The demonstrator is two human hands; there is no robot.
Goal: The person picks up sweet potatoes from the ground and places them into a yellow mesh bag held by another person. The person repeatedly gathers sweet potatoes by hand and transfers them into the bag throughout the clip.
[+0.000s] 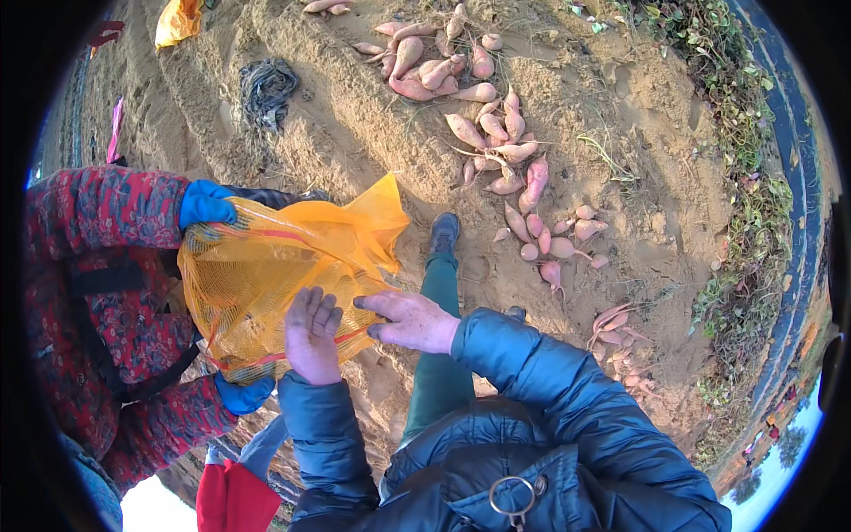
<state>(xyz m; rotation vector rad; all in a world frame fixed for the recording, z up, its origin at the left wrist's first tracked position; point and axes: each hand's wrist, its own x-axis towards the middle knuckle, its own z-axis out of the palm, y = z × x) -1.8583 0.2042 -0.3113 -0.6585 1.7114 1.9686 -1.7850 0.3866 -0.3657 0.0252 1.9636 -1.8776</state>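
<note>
An orange mesh bag (257, 266) with a red stripe is spread in front of me. A co-worker on the left, in a dark red patterned coat, holds it by two edges with blue gloves. My left hand (312, 335) is raised before the bag, palm showing and fingers slightly bent, with nothing in it. Just right of it, my right hand (415, 320) points its outstretched fingers left, over the bag's near side. It holds nothing; whether it touches the mesh I cannot tell. Dark soil marks the fingers of my left hand.
Sweet potatoes (505, 133) lie in several loose piles on sandy soil, ahead and to the right. A crumpled black plastic sheet (268, 93) lies ahead-left, and another orange bag (179, 22) beyond it. Leafy vines (740, 177) line the right. My shoe (445, 232) stands beside the bag.
</note>
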